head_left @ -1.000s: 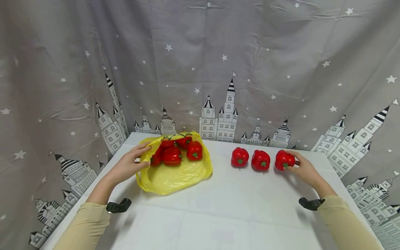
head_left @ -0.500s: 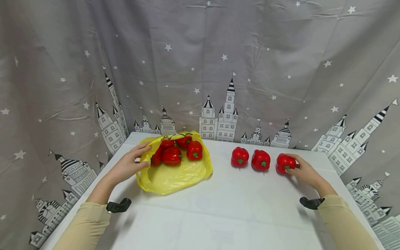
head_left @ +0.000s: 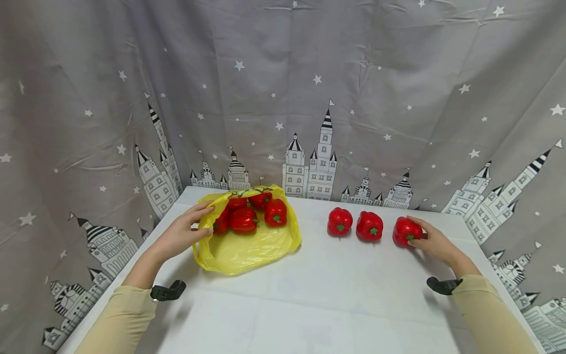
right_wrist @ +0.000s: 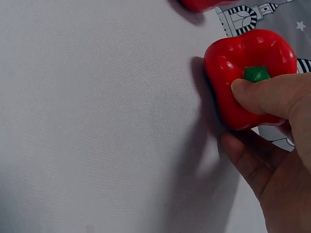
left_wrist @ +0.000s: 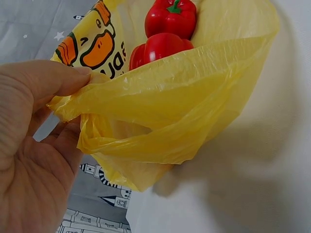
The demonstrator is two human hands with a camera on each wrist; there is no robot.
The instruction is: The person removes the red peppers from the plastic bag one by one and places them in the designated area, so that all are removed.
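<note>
Three red peppers sit in a row right of centre in the head view, and the rightmost pepper is gripped by the right hand, thumb pressed beside its green stem. It looks smooth and rounded, so I'd guess a loose grip could let it roll off the nearby tabletop edge. At left of centre, the left hand pinches the rim of the yellow bag; if that thin film slips free, the mouth could sag over the peppers inside.
</note>
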